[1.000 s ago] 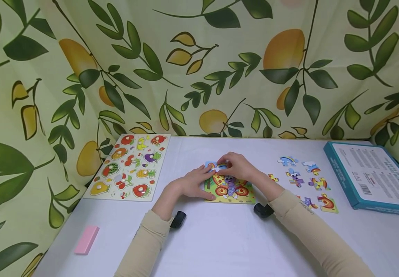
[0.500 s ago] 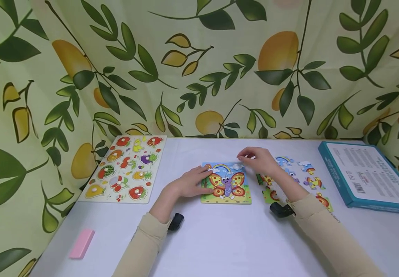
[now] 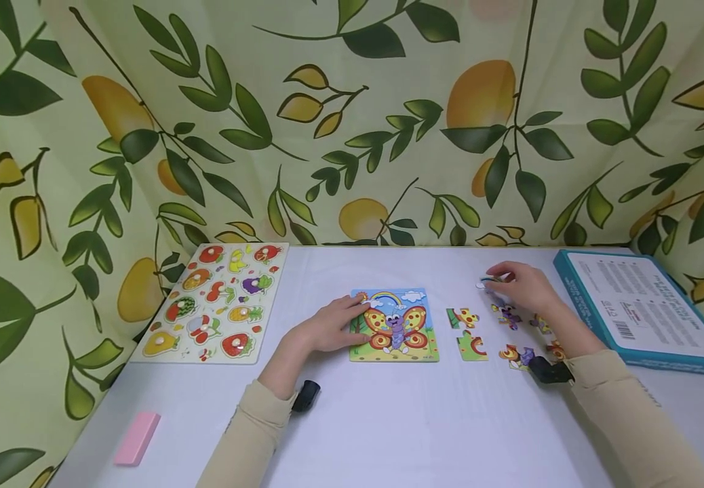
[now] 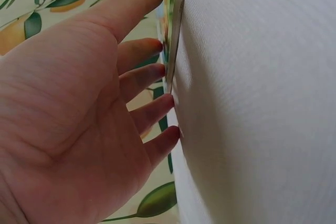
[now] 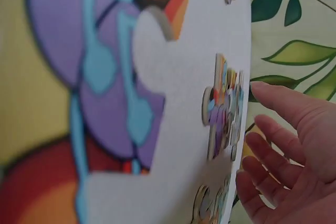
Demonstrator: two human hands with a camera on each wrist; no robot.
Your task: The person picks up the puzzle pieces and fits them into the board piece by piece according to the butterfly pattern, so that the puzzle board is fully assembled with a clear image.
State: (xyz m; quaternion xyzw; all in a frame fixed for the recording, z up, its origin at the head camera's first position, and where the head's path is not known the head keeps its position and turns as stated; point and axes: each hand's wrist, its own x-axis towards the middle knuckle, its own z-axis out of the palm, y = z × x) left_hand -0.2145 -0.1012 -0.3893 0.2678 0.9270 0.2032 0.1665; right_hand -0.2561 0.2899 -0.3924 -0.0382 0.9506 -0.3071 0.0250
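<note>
A square butterfly picture [image 3: 414,332] lies mid-table. My left hand [image 3: 330,327] rests on its left side, fingers spread over the edge; in the left wrist view, the fingertips of the left hand [image 4: 79,114] meet the picture's edge and the white table. My right hand [image 3: 524,290] is over the loose jigsaw pieces, fingertips at a rainbow piece [image 3: 481,285], partly covered. From the right wrist, the right hand [image 5: 294,150] shows extended fingers, thumb apart, gripping nothing visible. Other pieces include a tree-and-wing piece [image 3: 463,317], a green swirl piece [image 3: 471,347] and a butterfly-face piece [image 3: 506,316].
A fruit peg board [image 3: 214,305] lies at the back left. Near the front left is a pink block [image 3: 137,439]. A teal-edged box [image 3: 645,305] stands at right, close to the right forearm. A leaf-patterned curtain [image 3: 303,156] hangs behind the table.
My right hand has moved right, from the top of the butterfly picture to the loose pieces, uncovering the picture. My left hand stays at the picture's left side. The view has shifted slightly.
</note>
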